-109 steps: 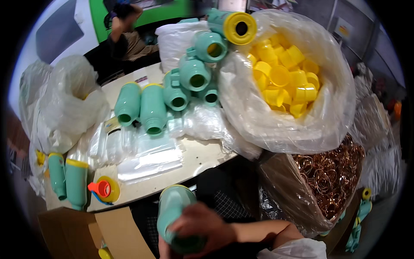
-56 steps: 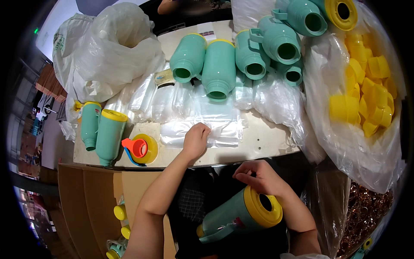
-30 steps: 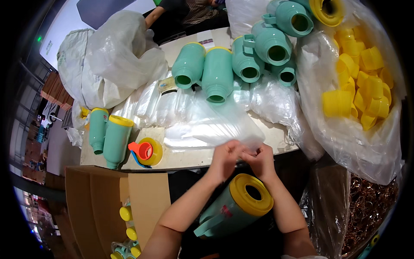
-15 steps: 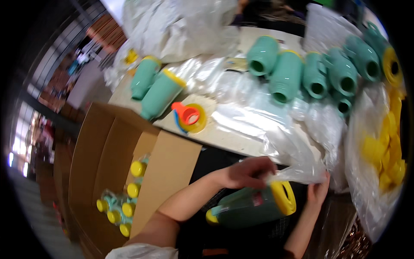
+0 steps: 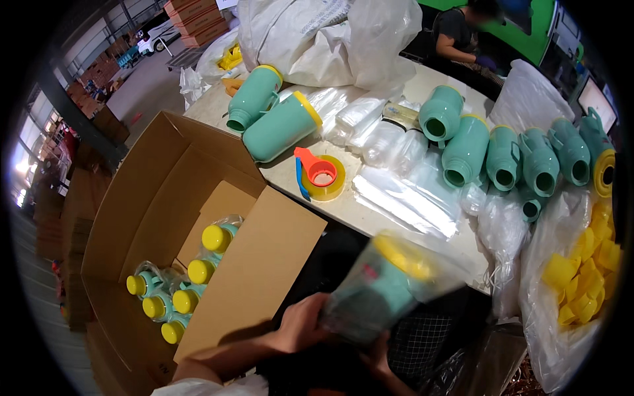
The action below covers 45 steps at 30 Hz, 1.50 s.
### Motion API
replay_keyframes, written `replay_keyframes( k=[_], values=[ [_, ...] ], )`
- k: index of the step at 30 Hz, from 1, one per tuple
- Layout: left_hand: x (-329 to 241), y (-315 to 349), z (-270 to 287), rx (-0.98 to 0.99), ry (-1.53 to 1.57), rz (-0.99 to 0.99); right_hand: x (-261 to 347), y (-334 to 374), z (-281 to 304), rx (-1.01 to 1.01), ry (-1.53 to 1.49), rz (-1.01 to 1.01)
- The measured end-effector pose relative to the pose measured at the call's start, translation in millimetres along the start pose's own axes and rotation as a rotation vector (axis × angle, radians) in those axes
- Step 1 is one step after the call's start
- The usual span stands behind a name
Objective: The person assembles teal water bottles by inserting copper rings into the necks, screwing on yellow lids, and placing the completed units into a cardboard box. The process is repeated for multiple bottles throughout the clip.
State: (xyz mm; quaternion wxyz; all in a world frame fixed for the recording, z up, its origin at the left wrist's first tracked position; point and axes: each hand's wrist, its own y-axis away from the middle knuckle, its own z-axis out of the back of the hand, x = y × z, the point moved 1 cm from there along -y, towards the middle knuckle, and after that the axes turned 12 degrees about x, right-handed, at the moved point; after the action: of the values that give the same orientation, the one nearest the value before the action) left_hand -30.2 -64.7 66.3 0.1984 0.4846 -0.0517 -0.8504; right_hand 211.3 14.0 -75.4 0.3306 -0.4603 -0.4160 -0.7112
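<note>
From my head feed, I have one green flask (image 5: 380,297) inside a clear bag (image 5: 441,272), low in front of me between bench (image 5: 284,178) and body. This piece looks to be partly through, I judge: it is bagged, but the bag's far end hangs loose past the yellow rim. Six yellow-topped flasks (image 5: 201,271) sit in the open carton (image 5: 264,264), some plainly in film. On the bench, the row of green flasks (image 5: 465,148) looks unbagged, beside a stack of flat film bags (image 5: 413,204) — so much appears left.

The flask lies tilted, its long axis running lower left to upper right; the yellow end points up and right, toward the bench's near edge. My left hand (image 5: 302,325) is a grip clasped on its lower end. My right hand (image 5: 378,351) meets the underside — fingers hidden, so I can't tell its grip.
</note>
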Motion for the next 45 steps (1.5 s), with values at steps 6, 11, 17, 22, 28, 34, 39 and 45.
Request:
replay_keyframes(
  k=[6,11,17,22,28,34,39,45],
  values=[
    [57,47,81,-0.786,0.467,-0.153,173,-88,-22,0.614,0.019,0.268],
    [153,102,278,-0.911,0.037,0.365,253,-130,-70,0.930,-0.340,0.593],
    [291,-54,349,-0.496,-0.397,0.743,163,-139,-18,0.613,-0.286,0.175],
    [380,-145,313,-0.384,-0.387,0.973,103,-115,112,-0.020,0.048,-0.005],
    [363,-136,293,-0.495,-0.327,1.178,203,-269,234,-0.742,0.755,0.565],
    [284,-93,280,-0.855,-0.459,0.329,208,-375,308,-0.845,1.335,0.432],
    [58,-78,199,-0.585,-0.252,-0.227,251,-223,261,-0.954,1.122,0.799],
    [-108,-105,89,-0.264,-0.138,-0.738,267,-88,196,-0.709,0.531,0.675]
  ],
)
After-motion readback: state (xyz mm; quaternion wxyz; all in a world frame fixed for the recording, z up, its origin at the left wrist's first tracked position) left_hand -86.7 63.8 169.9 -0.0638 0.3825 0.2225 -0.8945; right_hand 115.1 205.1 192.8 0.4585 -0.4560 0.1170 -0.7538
